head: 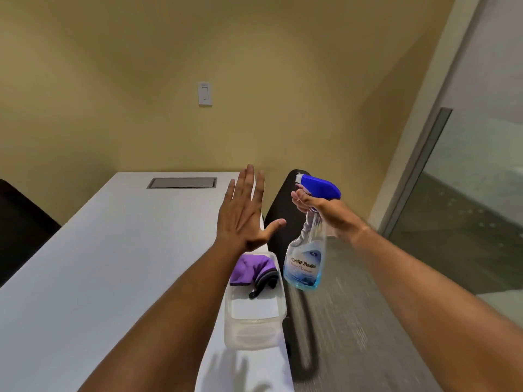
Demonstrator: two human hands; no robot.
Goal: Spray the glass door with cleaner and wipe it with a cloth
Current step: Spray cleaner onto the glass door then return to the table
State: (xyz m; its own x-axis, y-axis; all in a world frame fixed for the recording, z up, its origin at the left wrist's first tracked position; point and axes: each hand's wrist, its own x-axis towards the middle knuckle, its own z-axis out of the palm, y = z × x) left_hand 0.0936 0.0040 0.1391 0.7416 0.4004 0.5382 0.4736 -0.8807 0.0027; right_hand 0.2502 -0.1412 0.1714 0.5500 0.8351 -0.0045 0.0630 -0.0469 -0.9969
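My right hand [319,209] grips the neck of a clear spray bottle [304,261] with a blue trigger head, held in the air beside the table's right edge. My left hand [243,213] hovers flat above the table with fingers spread and holds nothing. Below it a purple cloth with a grey edge [253,271] lies in a clear plastic tub [254,326] at the table's right edge. The glass door [481,165] stands at the far right, with a metal frame.
A white table [113,250] with a metal cable hatch [182,183] fills the left. A black chair [283,216] stands between table and door, another black chair [19,222] at the far left. A light switch [205,93] sits on the yellow wall. Grey carpet lies right.
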